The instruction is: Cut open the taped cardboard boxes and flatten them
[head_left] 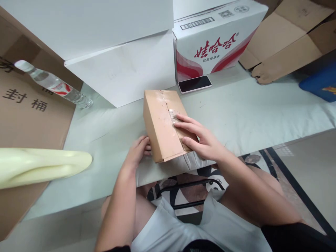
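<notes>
A small brown cardboard box [162,122] sits at the front edge of the cloth-covered table, its top seam running away from me. Torn or wrinkled clear tape [172,114] shows along that seam. My left hand [139,151] is at the box's lower left side, its fingers bent against the side and partly hidden by it. On the top and right edge lies my right hand [198,134], fingers spread, with the fingertips at the tape by the seam. Whether the box holds anything cannot be seen.
A phone [195,84] lies behind the box, before a white and red water carton [210,49]. White boxes [126,70] stand at the back. A water bottle [56,85] and a pale yellow object [47,166] are on the left. Open cardboard [286,42] and a blue item [320,82] are right.
</notes>
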Demonstrator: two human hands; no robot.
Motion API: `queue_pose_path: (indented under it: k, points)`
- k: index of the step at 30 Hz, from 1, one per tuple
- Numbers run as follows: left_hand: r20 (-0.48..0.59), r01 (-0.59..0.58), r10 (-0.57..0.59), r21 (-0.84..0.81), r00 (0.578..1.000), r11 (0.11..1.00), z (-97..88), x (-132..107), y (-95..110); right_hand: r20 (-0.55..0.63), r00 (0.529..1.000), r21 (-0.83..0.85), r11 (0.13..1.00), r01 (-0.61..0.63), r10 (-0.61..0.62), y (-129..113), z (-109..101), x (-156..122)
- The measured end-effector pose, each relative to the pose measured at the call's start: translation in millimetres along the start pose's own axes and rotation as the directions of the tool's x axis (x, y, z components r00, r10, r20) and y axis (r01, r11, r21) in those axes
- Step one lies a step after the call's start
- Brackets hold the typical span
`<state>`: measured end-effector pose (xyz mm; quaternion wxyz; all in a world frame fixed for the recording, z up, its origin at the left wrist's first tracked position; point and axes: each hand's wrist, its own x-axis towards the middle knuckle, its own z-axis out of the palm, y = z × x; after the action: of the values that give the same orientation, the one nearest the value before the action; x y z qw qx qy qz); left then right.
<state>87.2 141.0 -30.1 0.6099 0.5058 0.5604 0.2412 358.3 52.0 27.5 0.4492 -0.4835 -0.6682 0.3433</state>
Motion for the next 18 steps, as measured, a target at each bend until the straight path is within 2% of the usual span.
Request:
queue_pose_path:
  k: [1,2,4,7,9,15,18]
  points:
    - [-0.097,-0.101,0.1,-0.003,0.99,0.995,-2.2,1,1,0.017,1.0,-0.006,1.0,0.006,-0.006,0,0,0]
    - [-0.182,-0.225,0.221,0.002,0.958,0.974,-4.1,2,1,0.035,0.999,-0.01,1.0,0.019,-0.018,0,1,0]
    - [-0.264,-0.446,0.434,0.019,0.861,0.895,-6.3,2,-1,0.082,0.995,-0.011,0.998,0.062,-0.061,-1,3,0]
    - [-0.254,-0.663,0.648,0.032,0.718,0.748,-4.7,-2,-4,0.164,0.977,0.0,0.99,0.138,-0.136,-2,8,-1]
    - [-0.248,-0.737,0.719,0.032,0.649,0.676,-1.1,-6,-6,0.206,0.963,0.008,0.984,0.177,-0.175,-3,11,-2]
    - [-0.279,-0.795,0.773,0.054,0.57,0.605,7.4,-14,-4,0.254,0.952,0.042,0.985,0.166,-0.172,-8,7,-3]
    - [-0.287,-0.779,0.773,0.12,0.566,0.616,5.5,-17,-1,0.336,0.924,0.059,0.983,0.172,-0.182,-9,6,-4]
